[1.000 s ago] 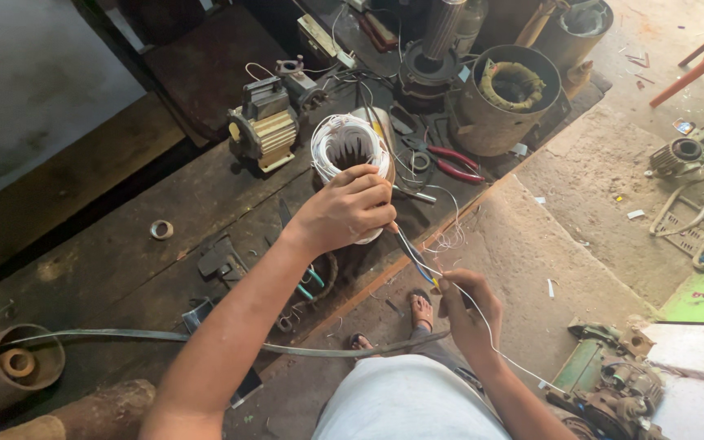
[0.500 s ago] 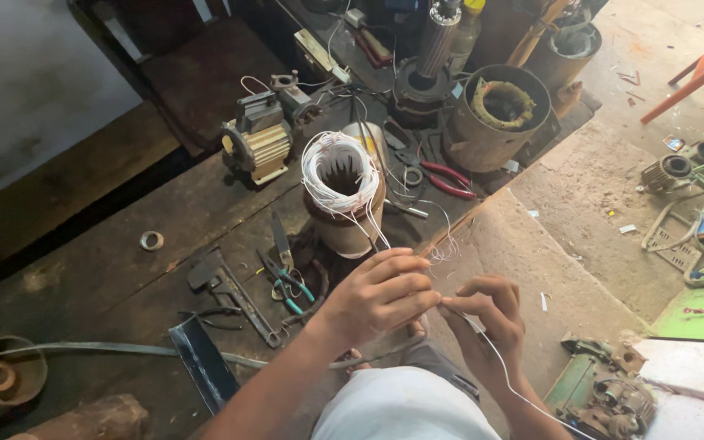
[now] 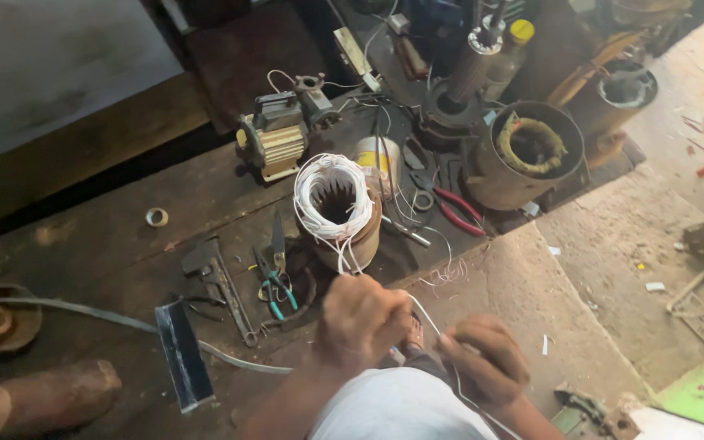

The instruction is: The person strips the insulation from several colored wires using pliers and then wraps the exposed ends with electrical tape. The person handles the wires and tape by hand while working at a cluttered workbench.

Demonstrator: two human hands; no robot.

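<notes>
Your left hand (image 3: 362,316) and right hand (image 3: 482,358), low in the frame, both pinch thin white wires (image 3: 425,314) running from the motor winding (image 3: 337,210) at centre on the counter (image 3: 107,236).

Both bare forearms come up from the bottom edge and the hands meet low in the middle, close in front of the body. The left hand (image 3: 360,322) is curled into a loose fist, knuckles up, its fingers pinched together around something thin. The right hand (image 3: 486,358) sits just beside it and a little lower, also closed, its fingertips drawn toward the left hand, the wrist bent inward.
</notes>
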